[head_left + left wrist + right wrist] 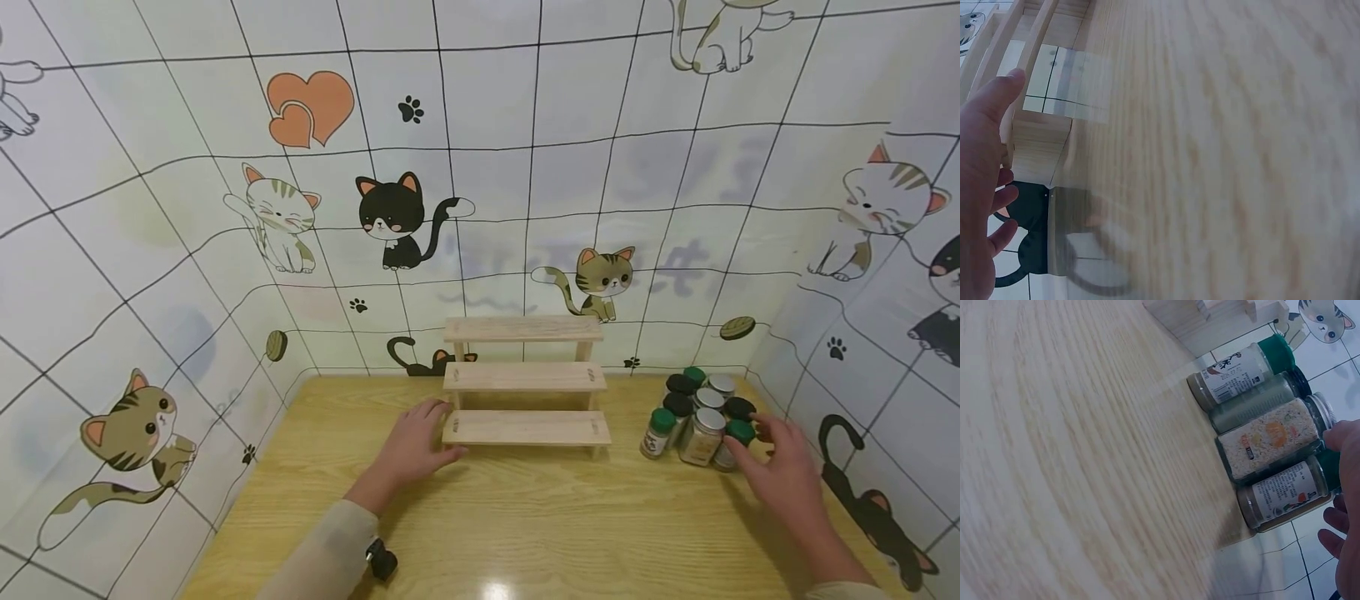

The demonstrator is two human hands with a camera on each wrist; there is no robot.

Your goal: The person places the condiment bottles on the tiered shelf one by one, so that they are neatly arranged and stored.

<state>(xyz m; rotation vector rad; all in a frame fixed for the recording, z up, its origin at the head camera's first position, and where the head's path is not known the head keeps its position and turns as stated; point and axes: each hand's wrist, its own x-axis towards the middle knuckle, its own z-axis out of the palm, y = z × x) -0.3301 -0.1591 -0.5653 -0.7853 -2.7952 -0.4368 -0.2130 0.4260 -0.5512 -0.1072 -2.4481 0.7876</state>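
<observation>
A three-step wooden rack [527, 427] of pale wood stands against the back wall. My left hand [412, 442] is at the left end of its lowest step. In the left wrist view, the thumb [1009, 87] lies along the step's edge and the other fingers hang loosely by its end. To the right, my right hand [787, 467] reaches around a green-capped spice jar [738, 435] at the group's front right corner. Its thumb overlaps the silver lid of the neighbouring jar of pale grains [1275, 437] in the right wrist view, while the lower fingers are spread loosely.
Several more spice jars with black, silver and green lids crowd together there, including a green-capped one [657, 432] at the front left. The wood-grain table [525, 517] meets walls of cat-print sheeting [495, 183] at the back and both sides.
</observation>
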